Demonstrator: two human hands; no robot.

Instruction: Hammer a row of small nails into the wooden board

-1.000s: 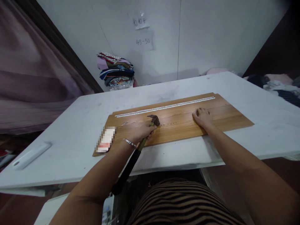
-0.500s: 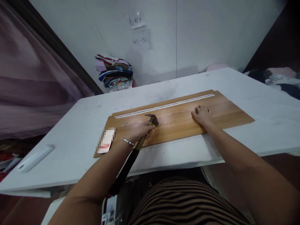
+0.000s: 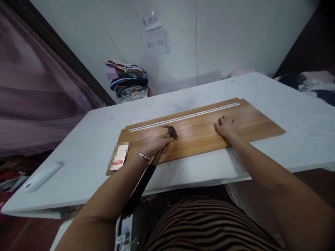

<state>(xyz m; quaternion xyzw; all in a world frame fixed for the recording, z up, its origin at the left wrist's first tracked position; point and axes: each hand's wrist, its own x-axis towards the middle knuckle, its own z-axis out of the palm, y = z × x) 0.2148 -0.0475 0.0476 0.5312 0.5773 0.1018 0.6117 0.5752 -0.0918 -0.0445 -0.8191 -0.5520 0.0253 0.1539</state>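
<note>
A claw hammer is in my left hand, gripped on its neck just below the head. The hammer head lies low over or on the wood-grain board; contact cannot be made out. Its black grip points back toward my body, past the table edge. To the right of the head runs a row of small dark dots, nails or holes. My right hand rests on the board with fingers bent and apart, holding nothing visible. Left of the hammer lie several thin nail-like pieces.
A long silvery-white strip runs along the board's far side. A blurred white and red card lies on its left end. The white table carries a white plastic piece at left. Folded clothes stand by the wall.
The view has shifted slightly. My left hand with the hammer and my right hand on the board stay in practically the same places.
</note>
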